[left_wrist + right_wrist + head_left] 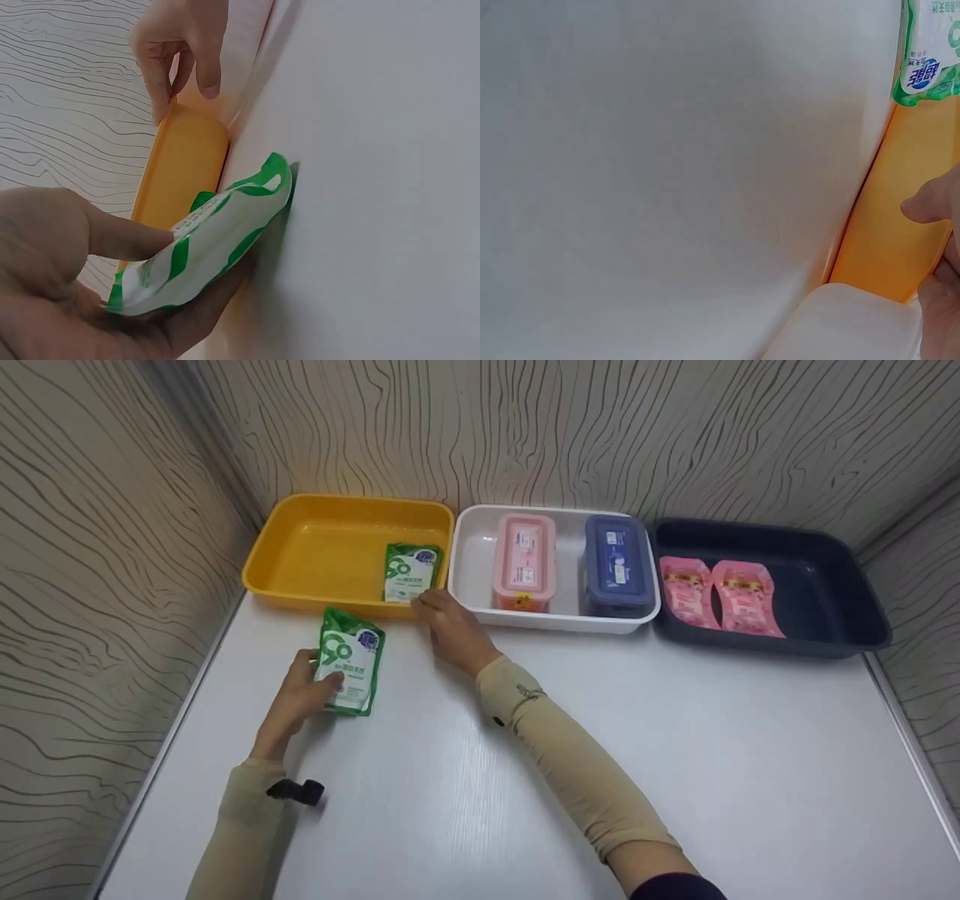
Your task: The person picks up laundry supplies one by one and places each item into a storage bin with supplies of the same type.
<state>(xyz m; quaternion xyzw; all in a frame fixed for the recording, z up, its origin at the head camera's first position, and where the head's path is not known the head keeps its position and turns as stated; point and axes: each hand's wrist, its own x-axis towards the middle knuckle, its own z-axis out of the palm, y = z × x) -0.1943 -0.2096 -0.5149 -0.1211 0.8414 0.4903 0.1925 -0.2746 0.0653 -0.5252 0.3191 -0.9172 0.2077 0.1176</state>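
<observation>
My left hand (300, 690) grips a green-and-white detergent pouch (356, 664), thumb on its printed front and fingers behind. The pouch is tilted just in front of the yellow tray (300, 592); in the left wrist view its far end is close over the table. My right hand (459, 634) is at the tray's front right corner, fingers bent over the rim. Its thumb (930, 201) hangs apart, outside the tray wall. Beside those fingers, a matching detergent pouch (411, 570) lies inside the tray.
A white tray (480, 619) adjoins the yellow one and holds a pink lidded box (525, 559) and a blue lidded box (619, 559). At the right, a dark blue tray (832, 585) holds two pink pouches (746, 600). A patterned wall (525, 427) rises behind the trays.
</observation>
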